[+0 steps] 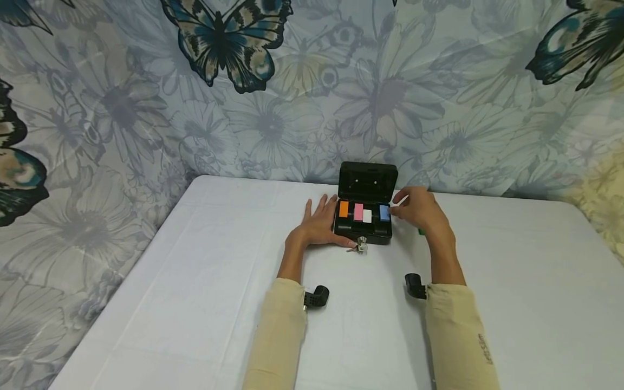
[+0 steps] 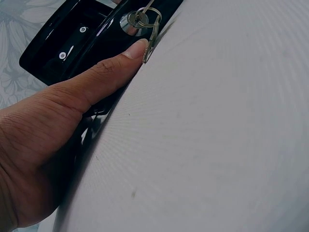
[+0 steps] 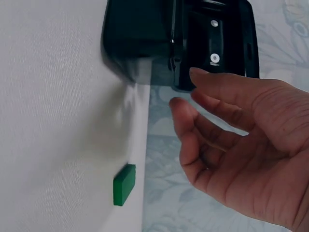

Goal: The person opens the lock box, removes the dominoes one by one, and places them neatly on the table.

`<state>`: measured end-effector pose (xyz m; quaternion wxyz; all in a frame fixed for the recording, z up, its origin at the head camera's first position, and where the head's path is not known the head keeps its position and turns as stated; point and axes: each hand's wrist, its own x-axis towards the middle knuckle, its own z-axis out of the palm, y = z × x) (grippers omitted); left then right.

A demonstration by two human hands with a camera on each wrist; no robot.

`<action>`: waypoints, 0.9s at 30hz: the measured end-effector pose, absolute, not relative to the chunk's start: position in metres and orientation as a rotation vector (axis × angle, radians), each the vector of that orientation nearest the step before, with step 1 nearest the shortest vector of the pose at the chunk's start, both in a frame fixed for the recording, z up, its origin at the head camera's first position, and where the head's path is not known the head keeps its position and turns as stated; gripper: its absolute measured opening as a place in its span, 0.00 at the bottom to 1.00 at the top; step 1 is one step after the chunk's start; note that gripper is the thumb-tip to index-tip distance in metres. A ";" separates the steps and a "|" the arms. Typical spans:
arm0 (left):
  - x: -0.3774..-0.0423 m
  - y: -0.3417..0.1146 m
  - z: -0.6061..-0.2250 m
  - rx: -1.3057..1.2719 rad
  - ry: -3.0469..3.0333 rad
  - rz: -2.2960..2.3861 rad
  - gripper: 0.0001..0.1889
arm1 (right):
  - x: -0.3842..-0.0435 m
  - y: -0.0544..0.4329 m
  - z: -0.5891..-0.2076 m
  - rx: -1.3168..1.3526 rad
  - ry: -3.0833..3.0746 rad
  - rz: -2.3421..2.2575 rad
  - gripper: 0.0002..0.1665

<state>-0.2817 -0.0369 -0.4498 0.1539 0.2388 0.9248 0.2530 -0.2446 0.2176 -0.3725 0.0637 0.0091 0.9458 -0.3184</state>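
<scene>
A black cash box point(image 1: 375, 236) stands at the table's back edge with its lid point(image 1: 368, 181) raised. Inside lie an orange block point(image 1: 343, 209), a pink block point(image 1: 358, 212), a white block point(image 1: 367, 216) and a blue block point(image 1: 384, 213). My left hand point(image 1: 319, 227) rests against the box's left side, fingers spread and thumb along the front beside the lock point(image 2: 131, 25) with its keys point(image 2: 152, 41). Beside the box's right edge, near the blue block, hovers my right hand point(image 1: 418, 207); its fingers are loosely bent around nothing. A green block point(image 3: 124, 186) lies on the table, mostly hidden by that hand in the head view.
The white table point(image 1: 205, 260) extends to both sides and in front of the box. Close behind it hangs a butterfly-and-flower patterned cloth point(image 1: 273, 130). A black wrist camera point(image 1: 317, 296) sits on the left forearm and another point(image 1: 414, 285) on the right.
</scene>
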 end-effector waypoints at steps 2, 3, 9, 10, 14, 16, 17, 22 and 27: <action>-0.282 -0.037 -0.449 0.682 2.653 0.728 0.70 | -0.245 0.215 -0.373 0.024 2.858 -0.975 0.24; -0.282 -0.038 -0.449 0.681 2.652 0.733 0.70 | -0.246 0.214 -0.374 0.026 2.859 -0.980 0.24; -0.283 -0.037 -0.451 0.682 2.651 0.760 0.70 | -0.248 0.210 -0.378 0.071 2.839 -0.990 0.25; -0.284 -0.037 -0.451 0.685 2.650 0.764 0.70 | -0.248 0.210 -0.379 0.083 2.836 -0.988 0.26; -0.283 -0.036 -0.450 0.687 2.645 0.764 0.69 | -0.249 0.208 -0.383 0.124 2.828 -0.967 0.28; -0.282 -0.036 -0.449 0.687 2.643 0.768 0.69 | -0.249 0.206 -0.384 0.141 2.836 -0.946 0.29; -0.282 -0.036 -0.448 0.685 2.642 0.768 0.69 | -0.250 0.205 -0.384 0.146 2.841 -0.936 0.29; -0.281 -0.036 -0.449 0.680 2.647 0.782 0.69 | -0.251 0.201 -0.386 0.166 2.855 -0.895 0.29; -0.282 -0.036 -0.451 0.674 2.649 0.781 0.69 | -0.252 0.199 -0.387 0.147 2.869 -0.869 0.26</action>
